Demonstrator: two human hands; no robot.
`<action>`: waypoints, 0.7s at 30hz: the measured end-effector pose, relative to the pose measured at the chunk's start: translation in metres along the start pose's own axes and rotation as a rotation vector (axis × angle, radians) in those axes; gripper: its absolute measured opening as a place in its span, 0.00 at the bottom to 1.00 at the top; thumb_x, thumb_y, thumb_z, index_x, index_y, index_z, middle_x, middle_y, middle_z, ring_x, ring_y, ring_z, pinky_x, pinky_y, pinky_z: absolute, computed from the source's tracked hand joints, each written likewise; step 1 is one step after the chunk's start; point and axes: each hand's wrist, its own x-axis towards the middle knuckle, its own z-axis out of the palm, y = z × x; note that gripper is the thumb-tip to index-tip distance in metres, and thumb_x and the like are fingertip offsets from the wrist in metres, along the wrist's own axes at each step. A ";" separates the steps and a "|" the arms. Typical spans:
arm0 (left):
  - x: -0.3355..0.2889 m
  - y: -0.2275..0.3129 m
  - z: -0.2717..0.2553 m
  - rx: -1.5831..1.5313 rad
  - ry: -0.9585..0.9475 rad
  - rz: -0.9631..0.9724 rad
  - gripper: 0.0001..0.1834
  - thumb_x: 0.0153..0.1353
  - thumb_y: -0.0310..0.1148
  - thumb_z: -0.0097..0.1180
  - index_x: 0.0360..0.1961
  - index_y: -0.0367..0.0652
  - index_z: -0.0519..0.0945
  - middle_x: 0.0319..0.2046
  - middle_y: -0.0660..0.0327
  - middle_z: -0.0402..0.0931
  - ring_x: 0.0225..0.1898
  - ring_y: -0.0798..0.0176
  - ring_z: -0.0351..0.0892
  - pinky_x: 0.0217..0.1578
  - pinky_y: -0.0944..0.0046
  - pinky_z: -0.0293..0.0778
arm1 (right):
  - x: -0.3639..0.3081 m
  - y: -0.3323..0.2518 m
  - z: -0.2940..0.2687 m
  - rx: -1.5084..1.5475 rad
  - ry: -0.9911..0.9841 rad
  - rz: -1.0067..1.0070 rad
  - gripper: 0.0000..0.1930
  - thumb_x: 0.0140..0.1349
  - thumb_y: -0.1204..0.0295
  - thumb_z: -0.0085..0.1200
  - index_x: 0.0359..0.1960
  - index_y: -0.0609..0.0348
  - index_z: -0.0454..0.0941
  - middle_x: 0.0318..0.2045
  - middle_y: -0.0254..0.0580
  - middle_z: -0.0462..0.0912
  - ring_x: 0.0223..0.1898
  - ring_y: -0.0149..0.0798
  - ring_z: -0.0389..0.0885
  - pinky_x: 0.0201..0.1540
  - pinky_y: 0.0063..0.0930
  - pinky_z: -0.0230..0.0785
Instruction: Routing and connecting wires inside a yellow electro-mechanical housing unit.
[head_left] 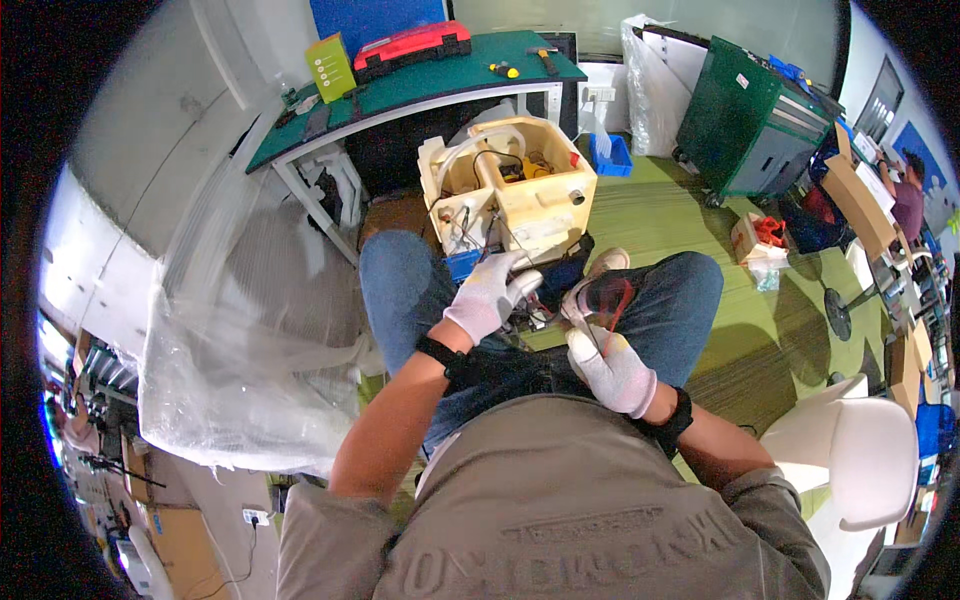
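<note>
My left hand [490, 297], in a white glove, is curled in front of the cream plastic housing [545, 205]. Its fingers are closed, but what they hold is too small to make out. Closer to my body, my right hand [615, 375], also gloved, pinches a thin, pale piece that I cannot identify. The housing is open at the top, with dark wires, a hose and small parts inside. A small blue container [463, 265] sits at its near left corner, partly hidden by my left hand. Between my legs lie small metallic parts, too blurred to name.
A green-topped workbench [420, 90] stands behind, bearing a red toolbox [412, 46], a yellow-green box [330, 68] and a hammer [545, 60]. A green tool cabinet [750, 120] and a blue bin [611, 157] are at the back right. A white chair [870, 465] is near right.
</note>
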 end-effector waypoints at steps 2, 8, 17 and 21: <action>0.003 0.000 0.012 0.002 0.054 -0.039 0.22 0.63 0.42 0.54 0.51 0.35 0.76 0.45 0.39 0.77 0.50 0.38 0.75 0.53 0.51 0.70 | -0.006 0.011 0.000 0.060 0.023 0.210 0.23 0.73 0.55 0.42 0.51 0.67 0.72 0.27 0.34 0.73 0.29 0.30 0.68 0.34 0.30 0.65; 0.015 -0.016 0.048 -0.034 0.023 -0.149 0.18 0.66 0.39 0.47 0.46 0.36 0.78 0.39 0.40 0.79 0.45 0.38 0.76 0.48 0.50 0.72 | -0.007 0.024 0.003 0.161 0.052 0.305 0.22 0.73 0.57 0.44 0.53 0.66 0.73 0.27 0.32 0.72 0.29 0.29 0.65 0.34 0.27 0.65; 0.009 -0.003 0.044 -0.024 -0.206 -0.179 0.25 0.68 0.50 0.44 0.38 0.38 0.81 0.35 0.42 0.80 0.41 0.36 0.78 0.44 0.47 0.72 | -0.006 0.002 0.002 0.045 0.043 0.223 0.20 0.73 0.61 0.43 0.51 0.68 0.74 0.44 0.55 0.81 0.47 0.47 0.78 0.54 0.38 0.67; 0.011 -0.001 0.043 0.029 -0.232 -0.255 0.29 0.67 0.55 0.44 0.31 0.36 0.79 0.31 0.41 0.78 0.38 0.36 0.77 0.41 0.47 0.71 | -0.004 0.010 0.003 -0.006 -0.004 0.264 0.22 0.73 0.58 0.42 0.51 0.68 0.75 0.44 0.58 0.81 0.48 0.52 0.78 0.53 0.39 0.67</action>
